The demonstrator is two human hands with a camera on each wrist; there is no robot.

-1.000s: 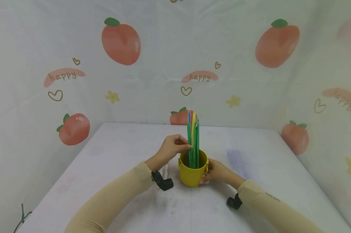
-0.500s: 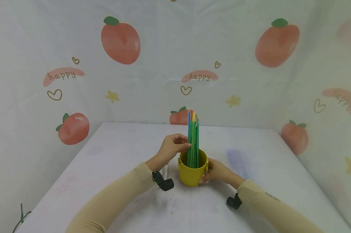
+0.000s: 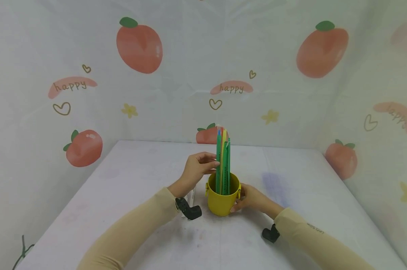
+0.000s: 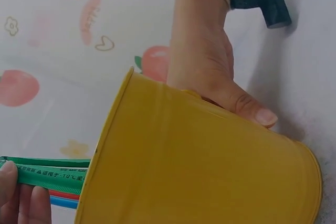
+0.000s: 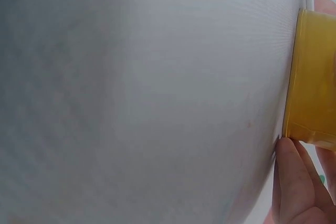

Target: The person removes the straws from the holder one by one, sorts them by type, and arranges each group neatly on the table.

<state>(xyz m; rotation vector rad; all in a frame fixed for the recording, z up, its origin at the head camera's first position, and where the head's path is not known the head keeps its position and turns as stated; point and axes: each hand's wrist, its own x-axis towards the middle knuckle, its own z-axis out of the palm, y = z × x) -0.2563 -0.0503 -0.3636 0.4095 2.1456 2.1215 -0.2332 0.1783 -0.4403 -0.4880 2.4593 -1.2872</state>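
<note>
A small yellow bucket (image 3: 221,204) with side lugs stands upright on the table. Several long thin sticks rise out of it, mostly green, with yellow, red and blue ones among them. My left hand (image 3: 198,168) pinches a green stick (image 3: 218,157) at the bunch's left side, above the rim. Dark print shows on the green stick (image 4: 50,177) in the left wrist view, thumb and fingers on either side. Low on the bucket's right side, my right hand (image 3: 254,198) grips it, thumb in front near the base. Its other fingers are partly hidden behind the bucket.
White strips with print (image 3: 191,197) lie on the table left of the bucket, partly behind my left wrist. A white cloth with fruit prints (image 3: 169,112) hangs behind the table. A black wrist camera (image 3: 189,210) hangs below my left sleeve.
My left hand has moved slightly left and up, and the pinched green stick has shifted left and up, covering much of the blue one. My right hand stays on the bucket.
</note>
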